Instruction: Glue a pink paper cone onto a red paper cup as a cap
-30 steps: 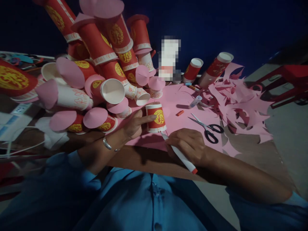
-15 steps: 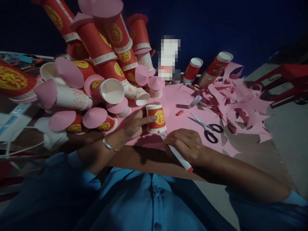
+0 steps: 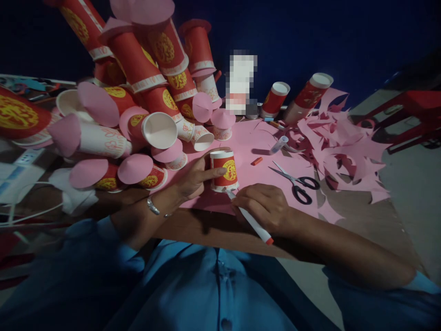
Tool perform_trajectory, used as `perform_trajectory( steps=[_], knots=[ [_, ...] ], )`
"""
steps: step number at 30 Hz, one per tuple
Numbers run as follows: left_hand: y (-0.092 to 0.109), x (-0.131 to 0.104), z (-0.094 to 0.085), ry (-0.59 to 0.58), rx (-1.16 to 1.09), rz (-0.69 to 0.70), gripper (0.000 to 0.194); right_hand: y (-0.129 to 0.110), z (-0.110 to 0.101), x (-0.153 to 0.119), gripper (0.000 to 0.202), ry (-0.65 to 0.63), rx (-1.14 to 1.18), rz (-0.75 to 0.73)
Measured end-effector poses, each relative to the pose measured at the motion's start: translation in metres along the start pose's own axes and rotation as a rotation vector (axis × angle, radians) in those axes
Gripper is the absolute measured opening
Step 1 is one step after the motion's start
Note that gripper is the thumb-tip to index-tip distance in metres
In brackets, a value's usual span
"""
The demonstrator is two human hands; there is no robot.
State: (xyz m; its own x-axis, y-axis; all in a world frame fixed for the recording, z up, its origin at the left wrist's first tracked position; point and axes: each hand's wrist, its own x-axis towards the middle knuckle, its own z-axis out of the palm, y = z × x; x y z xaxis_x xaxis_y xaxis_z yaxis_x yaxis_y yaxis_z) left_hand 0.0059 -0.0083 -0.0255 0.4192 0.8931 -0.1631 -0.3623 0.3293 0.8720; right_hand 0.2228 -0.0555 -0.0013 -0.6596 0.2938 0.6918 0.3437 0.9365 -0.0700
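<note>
I see the right hand (image 3: 263,209) pinching a slim white marker with an orange-red end (image 3: 254,225), its long axis aimed between ten and eleven o'clock at the lower rim of the red-and-gold paper cup (image 3: 230,171) the left hand (image 3: 197,177) clasps.

1. L hand (image 3: 195,178): some fingers hidden behind held cup (image 3: 223,161); cup's far side n/v.
2. R hand (image 3: 261,204) covers part of marker (image 3: 253,224); tip v. small, can't tell if touching cup's lower rim.
3. Pixelated block (image 3: 243,76), bkgd: contents unreadable.
4. Lg red cup (image 3: 20,115), far L: cut by pic edge.
5. Top pink cone (image 3: 151,11): cut by upper edge.
6. Clutter (image 3: 34,84), upper L: too dim/blurry to ID.
7. Red furniture (image 3: 420,103), R: partly out of frame.
</note>
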Motion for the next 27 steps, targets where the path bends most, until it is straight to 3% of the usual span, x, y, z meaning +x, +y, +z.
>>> perform_trajectory(
  steps=[9,16,27],
  knots=[
    [0.0054,-0.0025,0.0011,-0.024,-0.091,-0.063,0.073,0.0016,-0.0033,0.0000,0.007,0.074,-0.003,-0.034],
    [0.0059,0.0031,-0.0016,0.026,-0.166,0.026,0.076,0.0038,-0.0007,-0.0041,0.015,0.127,0.003,0.056],
    [0.0051,0.0005,-0.0007,0.040,-0.094,-0.035,0.079,0.0006,0.0011,-0.0011,0.006,0.068,0.020,0.019]
  ],
)
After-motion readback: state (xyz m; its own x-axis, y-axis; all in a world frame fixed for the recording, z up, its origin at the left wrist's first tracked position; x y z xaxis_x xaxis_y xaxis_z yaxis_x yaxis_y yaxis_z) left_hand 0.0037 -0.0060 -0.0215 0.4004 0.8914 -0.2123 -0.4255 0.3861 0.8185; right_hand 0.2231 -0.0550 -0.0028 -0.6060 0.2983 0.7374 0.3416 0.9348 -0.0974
